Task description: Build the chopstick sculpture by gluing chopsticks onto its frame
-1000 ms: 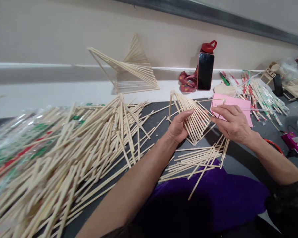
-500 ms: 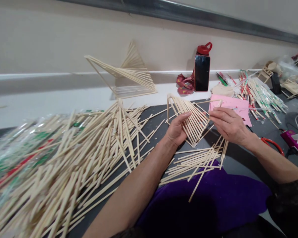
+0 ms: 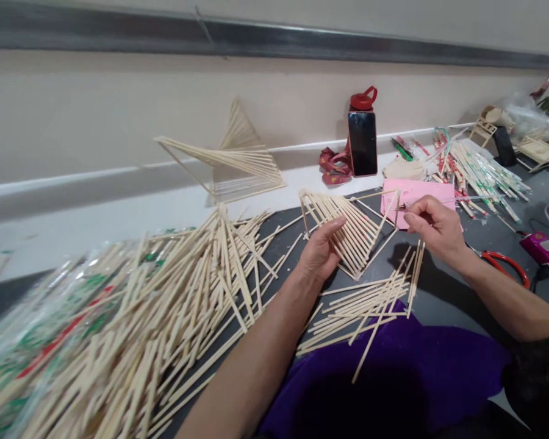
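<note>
My left hand [image 3: 322,247] grips a small frame of thin wooden sticks [image 3: 354,235], thumb on top of its slanted row of sticks. Its fingers are partly hidden underneath. My right hand [image 3: 434,228] is closed, thumb and fingertips pressed together, just right of the frame's far corner post [image 3: 396,207]. Whatever those fingers hold, if anything, cannot be made out. A metal nozzle tip [image 3: 401,207] shows beside the fingers, over the pink paper [image 3: 388,190]. A clear rod [image 3: 478,197] runs out to the right behind my right hand.
Loose sticks [image 3: 357,311] lie before me, and a big pile [image 3: 165,311] covers the left side. A larger stick model [image 3: 238,158] stands by the wall. A phone [image 3: 362,143] leans on a red-capped bottle [image 3: 363,97]. Red-handled scissors [image 3: 505,265] and wrapped chopsticks [image 3: 485,171] lie right.
My right hand has drawn back to the right from the frame's corner, uncovering the post and nozzle tip. My left hand keeps its grip. The camera view has shifted slightly.
</note>
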`<action>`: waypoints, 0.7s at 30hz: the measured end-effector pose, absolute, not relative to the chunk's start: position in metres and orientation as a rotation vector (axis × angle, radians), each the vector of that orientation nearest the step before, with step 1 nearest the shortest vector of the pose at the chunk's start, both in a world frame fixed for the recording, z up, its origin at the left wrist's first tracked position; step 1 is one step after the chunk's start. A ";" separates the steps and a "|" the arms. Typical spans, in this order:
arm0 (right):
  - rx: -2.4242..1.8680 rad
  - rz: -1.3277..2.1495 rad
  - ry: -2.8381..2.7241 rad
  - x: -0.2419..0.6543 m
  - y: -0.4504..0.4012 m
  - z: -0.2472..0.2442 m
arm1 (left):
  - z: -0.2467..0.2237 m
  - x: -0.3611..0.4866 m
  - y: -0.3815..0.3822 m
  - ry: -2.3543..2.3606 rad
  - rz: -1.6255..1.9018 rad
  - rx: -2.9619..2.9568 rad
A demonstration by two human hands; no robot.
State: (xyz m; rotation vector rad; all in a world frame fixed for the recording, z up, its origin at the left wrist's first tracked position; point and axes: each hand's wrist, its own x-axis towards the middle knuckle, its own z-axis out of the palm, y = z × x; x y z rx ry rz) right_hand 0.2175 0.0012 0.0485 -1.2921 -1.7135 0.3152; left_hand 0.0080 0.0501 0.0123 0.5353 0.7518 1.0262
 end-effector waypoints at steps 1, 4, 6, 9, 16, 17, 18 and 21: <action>-1.306 0.341 -1.672 0.219 0.005 0.049 | 0.013 0.007 0.050 0.805 1.044 0.546; -1.341 0.430 -1.644 0.223 0.019 0.049 | 0.017 0.003 0.050 0.935 1.091 0.603; -1.341 0.520 -1.706 0.223 0.027 0.050 | 0.020 0.000 0.051 0.984 1.112 0.646; -1.318 0.631 -1.819 0.218 0.029 0.051 | 0.026 -0.003 0.055 1.046 1.102 0.688; -1.105 0.647 -1.888 0.210 0.009 0.052 | 0.041 -0.007 0.079 1.162 0.976 0.653; -1.068 0.663 -1.899 0.211 0.007 0.053 | 0.041 -0.009 0.084 1.176 0.969 0.661; -1.034 0.671 -1.902 0.212 0.006 0.053 | 0.041 -0.011 0.087 1.188 0.960 0.679; -1.019 0.664 -1.854 0.215 0.015 0.054 | 0.039 -0.020 0.098 1.197 0.918 0.765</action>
